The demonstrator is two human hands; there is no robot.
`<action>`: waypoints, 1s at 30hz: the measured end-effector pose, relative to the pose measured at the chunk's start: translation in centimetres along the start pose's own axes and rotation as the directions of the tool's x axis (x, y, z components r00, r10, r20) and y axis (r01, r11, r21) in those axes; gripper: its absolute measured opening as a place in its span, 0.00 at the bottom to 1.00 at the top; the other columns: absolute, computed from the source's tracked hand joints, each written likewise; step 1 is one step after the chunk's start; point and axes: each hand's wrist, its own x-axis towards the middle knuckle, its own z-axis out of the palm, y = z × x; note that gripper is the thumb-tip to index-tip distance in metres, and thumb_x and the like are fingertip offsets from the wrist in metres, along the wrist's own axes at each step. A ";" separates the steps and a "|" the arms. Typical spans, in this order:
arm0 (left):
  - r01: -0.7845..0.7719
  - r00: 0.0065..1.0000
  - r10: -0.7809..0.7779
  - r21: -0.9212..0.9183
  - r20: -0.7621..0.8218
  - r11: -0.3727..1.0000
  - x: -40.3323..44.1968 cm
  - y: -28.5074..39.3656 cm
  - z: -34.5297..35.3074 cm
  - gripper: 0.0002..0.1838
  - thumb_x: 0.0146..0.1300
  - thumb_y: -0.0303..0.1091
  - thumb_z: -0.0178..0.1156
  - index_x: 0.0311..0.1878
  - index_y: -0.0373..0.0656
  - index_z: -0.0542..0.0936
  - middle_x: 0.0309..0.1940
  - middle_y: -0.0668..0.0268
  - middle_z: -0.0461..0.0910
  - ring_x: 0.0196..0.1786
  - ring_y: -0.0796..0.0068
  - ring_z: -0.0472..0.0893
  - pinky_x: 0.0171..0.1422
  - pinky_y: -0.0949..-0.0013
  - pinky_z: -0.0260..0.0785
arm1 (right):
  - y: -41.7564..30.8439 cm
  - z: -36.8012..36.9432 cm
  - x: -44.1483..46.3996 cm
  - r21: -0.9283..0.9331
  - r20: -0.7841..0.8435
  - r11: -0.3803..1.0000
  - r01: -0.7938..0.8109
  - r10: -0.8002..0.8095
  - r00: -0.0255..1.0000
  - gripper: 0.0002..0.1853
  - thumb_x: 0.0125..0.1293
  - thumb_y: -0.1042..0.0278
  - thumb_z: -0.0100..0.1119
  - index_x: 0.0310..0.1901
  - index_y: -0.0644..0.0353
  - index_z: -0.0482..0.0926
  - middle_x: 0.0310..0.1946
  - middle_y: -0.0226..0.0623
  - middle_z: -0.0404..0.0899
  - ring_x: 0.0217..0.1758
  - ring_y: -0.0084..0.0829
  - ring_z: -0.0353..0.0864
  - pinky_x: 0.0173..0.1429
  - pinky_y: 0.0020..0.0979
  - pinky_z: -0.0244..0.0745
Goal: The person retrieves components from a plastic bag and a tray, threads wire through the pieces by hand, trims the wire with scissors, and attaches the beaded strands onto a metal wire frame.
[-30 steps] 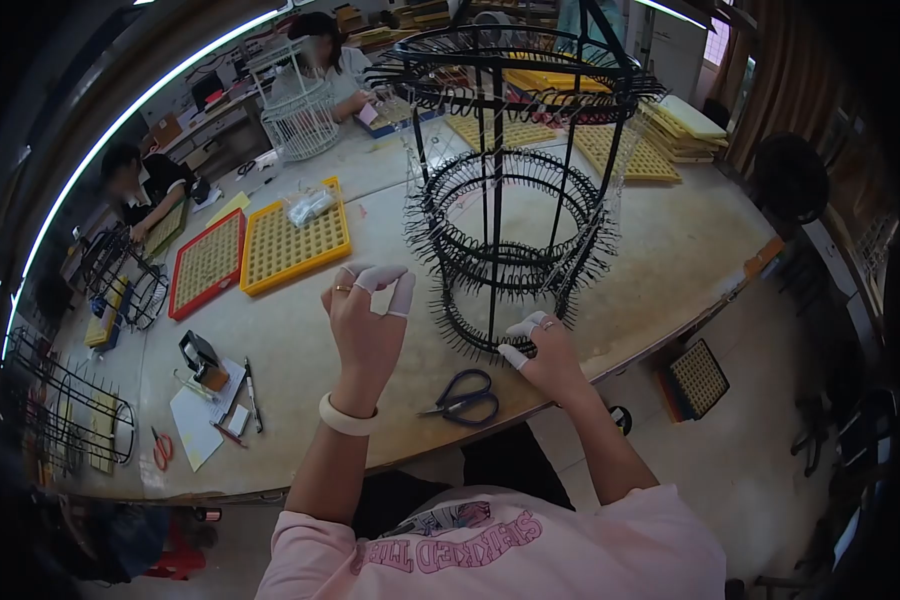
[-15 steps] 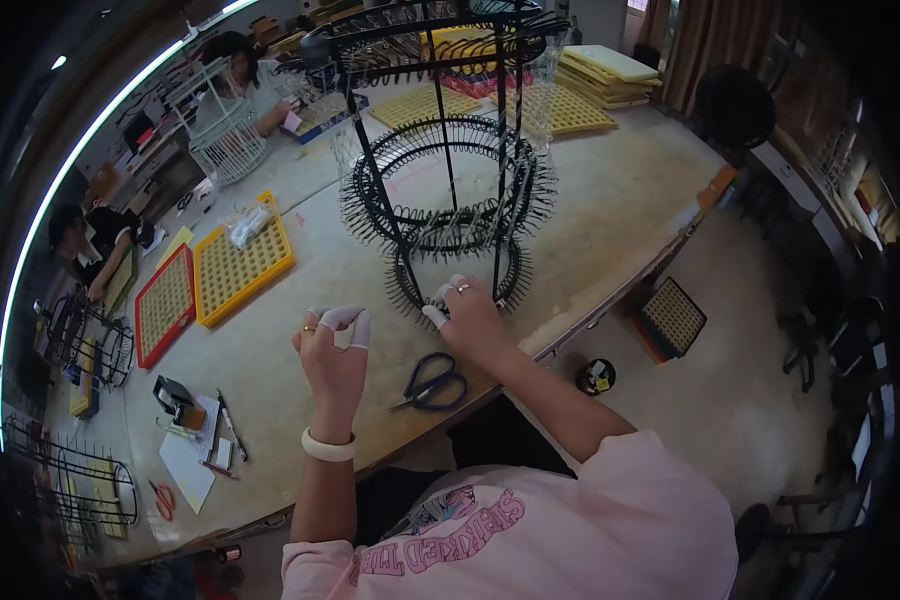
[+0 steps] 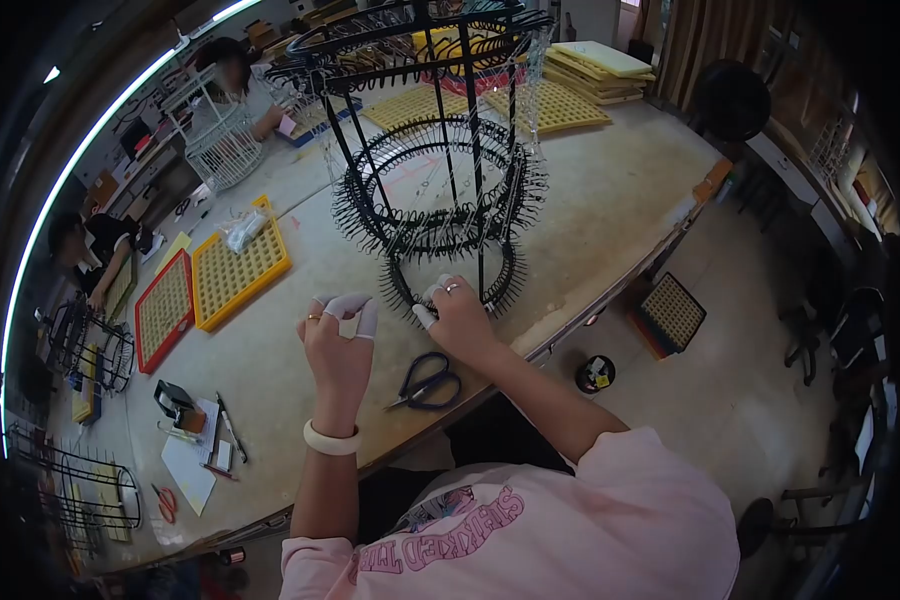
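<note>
Apparently to steady it, the person's right hand curls narrowly against the base of the upright black rack at twelve o'clock, its grip impossible to tell, like that of the narrowly pinched left hand, with scissors reachable at six o'clock on the stained table in a cluttered workroom.

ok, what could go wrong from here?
1. The right hand is down at the spiky base of the black rack; its white finger covers might snag.
2. The scissors lie near the front edge of the table; a careless arm sweep could knock them off.
</note>
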 end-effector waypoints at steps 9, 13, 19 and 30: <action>0.057 0.998 -0.058 0.057 0.020 0.997 -1.4 -2.0 -0.6 0.06 0.47 0.29 0.66 0.30 0.47 0.80 0.27 0.71 0.75 0.33 0.73 0.74 0.46 0.69 0.58 | -0.2 -0.2 0.2 -0.040 0.000 0.999 0.028 -0.028 1.000 0.08 0.49 0.70 0.63 0.27 0.63 0.74 0.29 0.44 0.73 0.37 0.44 0.71 0.42 0.40 0.69; 0.107 0.991 -0.116 0.131 0.061 0.986 -3.9 -3.7 -3.1 0.05 0.47 0.28 0.65 0.29 0.46 0.80 0.27 0.70 0.75 0.33 0.72 0.74 0.46 0.68 0.58 | 0.1 -0.6 0.3 -0.031 0.039 0.999 -0.020 0.022 0.999 0.07 0.50 0.69 0.63 0.28 0.62 0.76 0.29 0.42 0.73 0.37 0.44 0.71 0.43 0.40 0.68; 0.294 0.953 -0.304 0.264 -0.003 0.919 -10.3 -7.7 -9.3 0.05 0.48 0.28 0.65 0.30 0.46 0.80 0.27 0.70 0.76 0.31 0.71 0.75 0.46 0.67 0.59 | 2.2 -2.5 0.8 -0.062 0.094 0.973 -0.224 0.229 0.969 0.08 0.53 0.69 0.62 0.31 0.65 0.76 0.32 0.44 0.73 0.40 0.45 0.71 0.44 0.39 0.68; 0.462 0.869 -0.418 0.132 -0.265 0.877 -14.9 -8.7 -10.9 0.06 0.50 0.21 0.62 0.33 0.39 0.79 0.27 0.62 0.75 0.24 0.70 0.76 0.26 0.72 0.68 | -1.4 -2.1 4.3 -0.091 0.043 0.964 -0.250 0.255 0.966 0.06 0.56 0.74 0.59 0.32 0.66 0.73 0.33 0.43 0.72 0.36 0.45 0.71 0.42 0.39 0.67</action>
